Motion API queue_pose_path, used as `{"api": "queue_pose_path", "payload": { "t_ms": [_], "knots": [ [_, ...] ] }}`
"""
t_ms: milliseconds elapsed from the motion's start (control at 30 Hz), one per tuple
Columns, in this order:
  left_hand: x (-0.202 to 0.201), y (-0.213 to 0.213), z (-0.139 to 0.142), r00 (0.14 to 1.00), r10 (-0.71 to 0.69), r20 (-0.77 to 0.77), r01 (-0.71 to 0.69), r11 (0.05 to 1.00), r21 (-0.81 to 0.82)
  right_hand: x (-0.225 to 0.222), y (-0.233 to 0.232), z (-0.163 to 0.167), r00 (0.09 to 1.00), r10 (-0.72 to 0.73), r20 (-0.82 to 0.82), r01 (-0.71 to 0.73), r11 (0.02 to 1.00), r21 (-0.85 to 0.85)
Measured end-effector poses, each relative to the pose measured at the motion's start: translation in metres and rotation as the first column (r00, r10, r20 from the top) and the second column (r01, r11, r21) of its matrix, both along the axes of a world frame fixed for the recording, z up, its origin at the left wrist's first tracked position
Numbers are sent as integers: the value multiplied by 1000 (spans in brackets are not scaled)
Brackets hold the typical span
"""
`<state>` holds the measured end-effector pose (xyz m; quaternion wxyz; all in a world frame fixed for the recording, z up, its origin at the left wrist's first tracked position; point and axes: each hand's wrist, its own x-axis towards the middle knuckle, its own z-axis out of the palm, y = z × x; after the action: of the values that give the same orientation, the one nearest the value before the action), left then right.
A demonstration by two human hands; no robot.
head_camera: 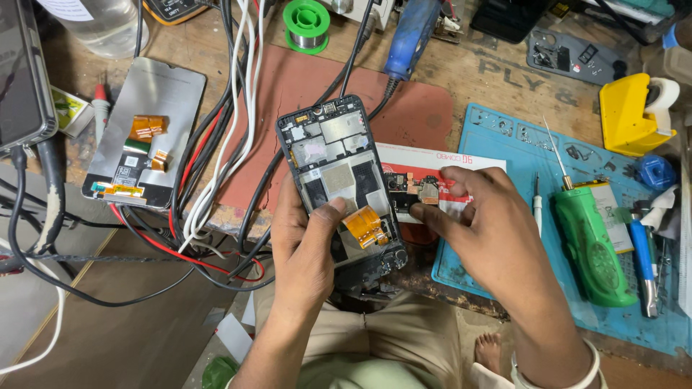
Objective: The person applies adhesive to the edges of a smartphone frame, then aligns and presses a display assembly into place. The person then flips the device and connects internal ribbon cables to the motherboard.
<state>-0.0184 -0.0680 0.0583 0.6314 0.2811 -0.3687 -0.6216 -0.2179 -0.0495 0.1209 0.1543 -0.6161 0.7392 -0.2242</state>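
Left hand (306, 248): fingers clamped round opened phone (339, 180), thumb on its orange ribbon cable (366, 225), centre near. Right hand (497, 234): fingertips pinched on small circuit board (414, 193) just right of phone. Right: green screwdriver (592, 241), blue mat (504, 144). Left: loose screen (148, 133), cables (216, 144). Far: solder spool (306, 25).
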Motion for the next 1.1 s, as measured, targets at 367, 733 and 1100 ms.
{"api": "queue_pose_path", "payload": {
  "t_ms": [367, 733, 1100],
  "knots": [
    [0, 3, 0, 1000, 10, 25, -10, 1000, -17, -12, 3, -19, 902, -10, 431, 6, 1000, 12],
    [-3, 14, 5, 997, -29, -70, 28, 999, -16, -31, 23, 8, 334, 160, 929, 326, 905, -274],
    [-4, 19, 17, 996, 42, -76, -43, 999, -16, -10, 43, 37, 154, 197, 968, 320, 917, -237]
  ]
}}
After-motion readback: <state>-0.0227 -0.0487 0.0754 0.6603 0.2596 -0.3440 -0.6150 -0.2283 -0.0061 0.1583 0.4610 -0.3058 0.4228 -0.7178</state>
